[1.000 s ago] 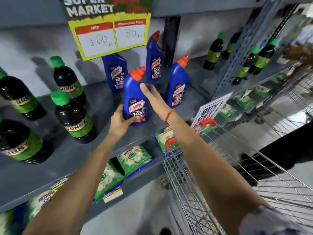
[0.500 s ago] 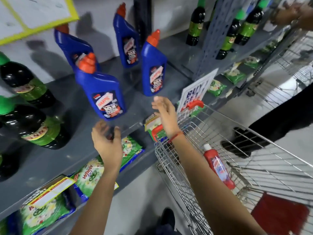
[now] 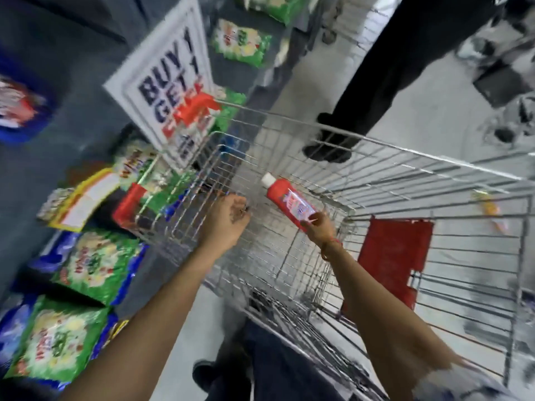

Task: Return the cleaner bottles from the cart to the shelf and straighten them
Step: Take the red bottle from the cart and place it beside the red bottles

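1 red cleaner bottle [image 3: 290, 203] lies tilted inside cart [image 3: 434, 157]. Right hand [image 3: 318, 228] pinching bottle's base; left hand [image 3: 228, 218] loosely curled, empty, beside bottle. Likely rigid, smooth plastic, moderately heavy; grip mid-body.

- We see even, bright light on the pale floor [image 3: 440, 117].
- We find heavy motion blur smearing the green detergent packets [image 3: 95, 256] and white promotional sign [image 3: 165, 91].
- Wide-angle distortion bends the silver wire cart [image 3: 434, 157].
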